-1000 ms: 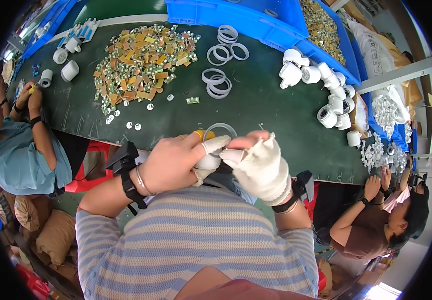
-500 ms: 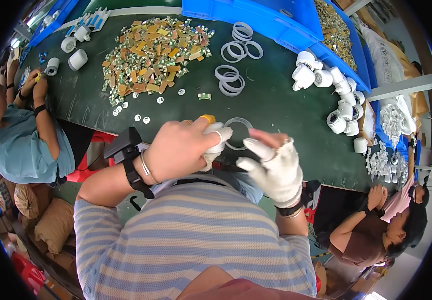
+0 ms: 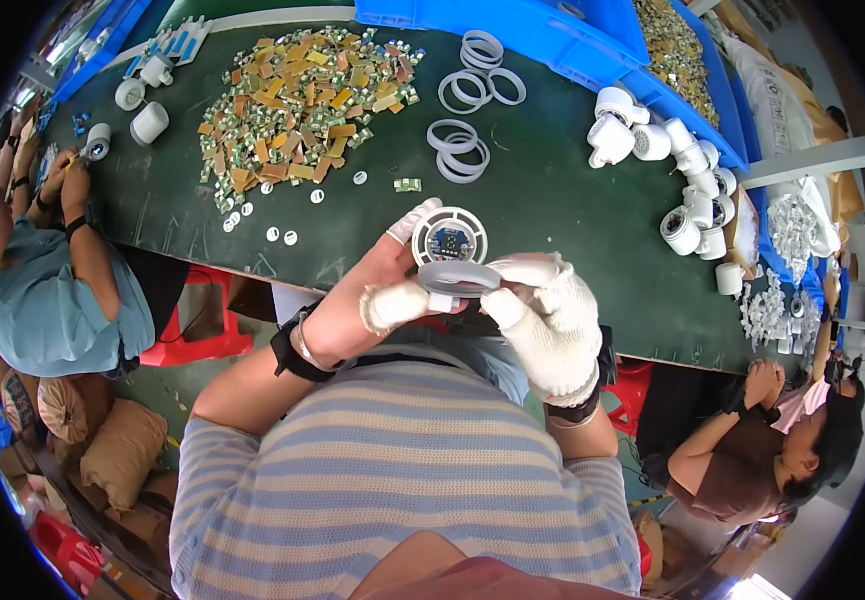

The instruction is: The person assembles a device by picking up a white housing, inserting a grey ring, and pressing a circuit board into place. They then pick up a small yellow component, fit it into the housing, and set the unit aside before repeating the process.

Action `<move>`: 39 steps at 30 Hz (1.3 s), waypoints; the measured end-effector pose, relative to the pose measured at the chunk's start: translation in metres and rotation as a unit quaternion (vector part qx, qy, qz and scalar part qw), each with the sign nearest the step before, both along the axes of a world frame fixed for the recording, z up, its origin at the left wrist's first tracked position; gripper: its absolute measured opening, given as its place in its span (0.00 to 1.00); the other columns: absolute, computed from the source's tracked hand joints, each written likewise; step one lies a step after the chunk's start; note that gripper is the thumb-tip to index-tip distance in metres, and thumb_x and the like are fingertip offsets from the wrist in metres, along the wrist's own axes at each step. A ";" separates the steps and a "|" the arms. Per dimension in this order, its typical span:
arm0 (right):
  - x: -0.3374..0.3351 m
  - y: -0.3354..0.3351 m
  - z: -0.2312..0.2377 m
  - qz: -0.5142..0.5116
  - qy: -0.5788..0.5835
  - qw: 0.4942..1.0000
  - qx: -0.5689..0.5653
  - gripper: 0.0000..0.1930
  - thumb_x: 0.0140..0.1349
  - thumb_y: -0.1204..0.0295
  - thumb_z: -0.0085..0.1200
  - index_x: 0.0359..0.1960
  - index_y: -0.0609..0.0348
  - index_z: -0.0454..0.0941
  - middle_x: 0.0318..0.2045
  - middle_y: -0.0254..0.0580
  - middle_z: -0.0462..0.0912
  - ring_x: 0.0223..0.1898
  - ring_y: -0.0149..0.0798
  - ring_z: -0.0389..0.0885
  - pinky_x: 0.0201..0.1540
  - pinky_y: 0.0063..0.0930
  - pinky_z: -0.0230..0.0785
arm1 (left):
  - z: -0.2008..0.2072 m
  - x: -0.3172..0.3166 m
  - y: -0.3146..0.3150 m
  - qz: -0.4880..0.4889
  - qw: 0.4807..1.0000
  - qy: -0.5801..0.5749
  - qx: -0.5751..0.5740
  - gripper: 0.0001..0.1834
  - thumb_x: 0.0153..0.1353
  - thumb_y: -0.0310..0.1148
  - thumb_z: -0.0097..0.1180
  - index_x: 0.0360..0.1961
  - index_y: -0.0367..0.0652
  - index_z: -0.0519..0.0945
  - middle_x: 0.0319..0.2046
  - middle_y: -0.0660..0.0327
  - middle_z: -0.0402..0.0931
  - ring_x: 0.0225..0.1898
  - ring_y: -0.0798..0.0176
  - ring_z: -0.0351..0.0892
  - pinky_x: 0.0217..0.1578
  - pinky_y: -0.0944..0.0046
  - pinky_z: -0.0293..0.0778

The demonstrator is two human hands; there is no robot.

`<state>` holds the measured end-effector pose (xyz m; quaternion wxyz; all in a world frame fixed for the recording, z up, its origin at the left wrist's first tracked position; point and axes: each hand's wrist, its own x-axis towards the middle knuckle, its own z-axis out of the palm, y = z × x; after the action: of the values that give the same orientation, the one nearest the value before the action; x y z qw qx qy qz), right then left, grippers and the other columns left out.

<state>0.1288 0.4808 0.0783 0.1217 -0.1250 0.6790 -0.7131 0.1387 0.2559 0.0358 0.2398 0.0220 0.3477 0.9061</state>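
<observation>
Left hand [image 3: 384, 278] cupped around white circular plastic housing [image 3: 449, 212], blue circuit board [image 3: 450, 241] inside; right hand [image 3: 550, 330] pinching translucent grey ring [image 3: 454, 272] at housing's near edge, above near side of dark green worktop [image 3: 577, 195]. Tan-and-green board pieces [image 3: 302, 105] heaped far left.

Left hand [image 3: 377, 278] cupped, gloved right hand [image 3: 552, 322] pinching, hands close together, forearms [image 3: 252, 384] angled inward

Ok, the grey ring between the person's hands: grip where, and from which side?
Grey ring: probably pinch the right edge of its band, coming from the right. It is a tilted open hoop, and the left hand and white housing crowd its left and far sides.
</observation>
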 end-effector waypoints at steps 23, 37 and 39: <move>0.004 -0.001 -0.004 -0.037 0.146 0.976 0.156 0.16 0.65 0.71 0.69 0.52 0.62 0.83 0.47 0.45 0.85 0.44 0.36 0.83 0.48 0.31 0.76 | -0.015 0.013 0.011 0.082 0.987 0.091 -0.100 0.60 0.58 0.12 0.69 0.83 0.55 0.46 0.74 0.59 0.62 0.70 0.61 0.70 0.67 0.57 0.72; -0.017 -0.020 -0.018 -0.016 0.310 0.907 0.284 0.25 0.49 0.63 0.76 0.48 0.58 0.84 0.44 0.46 0.83 0.42 0.52 0.81 0.43 0.46 0.74 | -0.015 0.017 0.016 0.030 0.912 0.307 -0.270 0.40 0.59 0.19 0.72 0.73 0.47 0.71 0.58 0.62 0.74 0.55 0.70 0.77 0.53 0.66 0.74; -0.029 -0.018 -0.027 0.017 0.384 0.889 0.248 0.19 0.52 0.65 0.75 0.42 0.60 0.85 0.38 0.43 0.84 0.38 0.45 0.82 0.42 0.42 0.75 | -0.008 0.018 0.017 -0.020 0.935 0.199 -0.294 0.39 0.60 0.22 0.72 0.72 0.45 0.72 0.58 0.61 0.74 0.53 0.67 0.77 0.53 0.65 0.75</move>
<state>0.0997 0.4627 0.0517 -0.1094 -0.3664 0.8252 -0.4157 0.1563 0.2733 0.0277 0.1796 0.1374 0.6384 0.7357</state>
